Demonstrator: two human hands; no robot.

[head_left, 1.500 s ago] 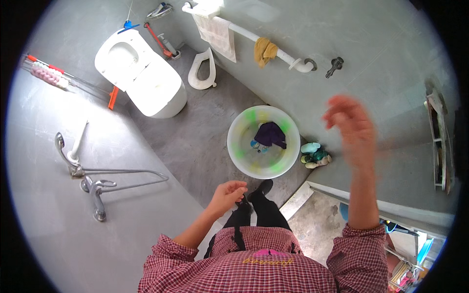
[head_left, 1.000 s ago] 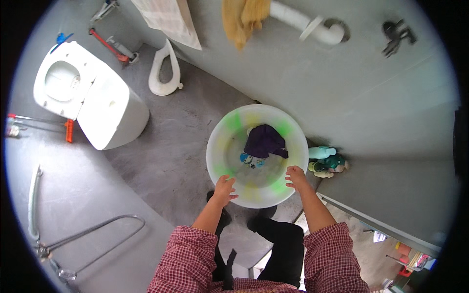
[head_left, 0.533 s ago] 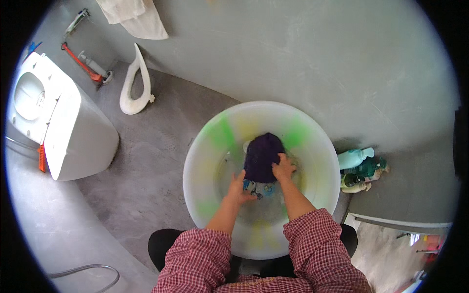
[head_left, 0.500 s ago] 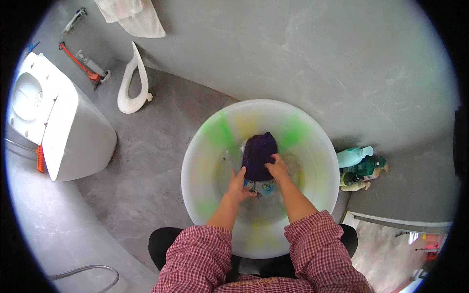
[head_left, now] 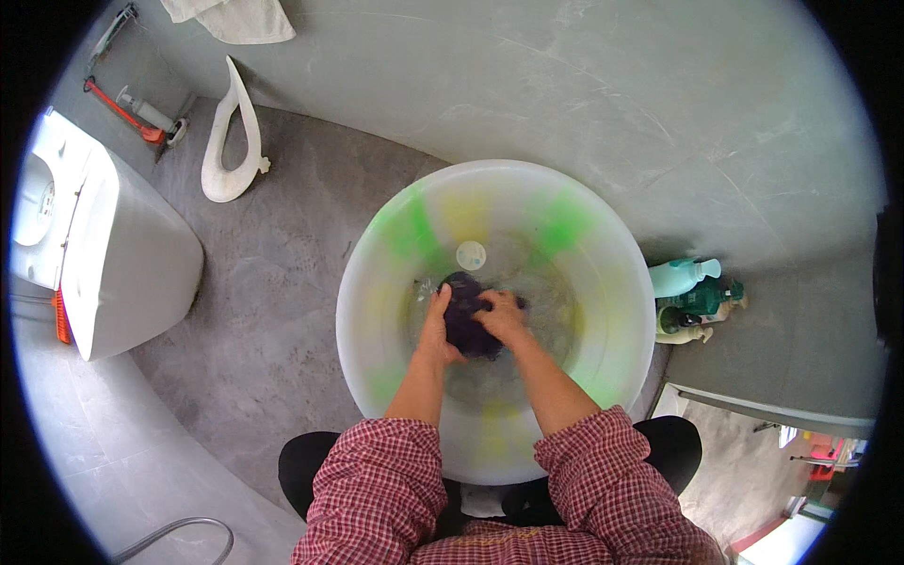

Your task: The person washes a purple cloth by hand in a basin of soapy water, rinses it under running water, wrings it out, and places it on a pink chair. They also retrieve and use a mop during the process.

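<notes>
A dark purple cloth (head_left: 465, 320) lies bunched in the shallow water at the bottom of a big translucent round tub (head_left: 350, 311) with green and yellow patches. My left hand (head_left: 436, 327) grips the cloth's left side, its fingers partly hidden by the fabric. On the right side, my right hand (head_left: 502, 318) has its bent fingers closed on the cloth's upper surface. A round white disc (head_left: 471, 255) shows on the tub's bottom just beyond the cloth.
Several bottles (head_left: 692, 294) stand by the wall right of the tub. A white toilet (head_left: 141, 254) is at the left. A white toilet seat (head_left: 229, 151) leans on the back wall, near a red-handled brush (head_left: 127, 111). A hose (head_left: 179, 529) curves at lower left.
The cloth has gone from spread and raised to bunched lower in the water. The white disc is now uncovered, and the blue patterned patch below the cloth is hidden. The view has shifted slightly.
</notes>
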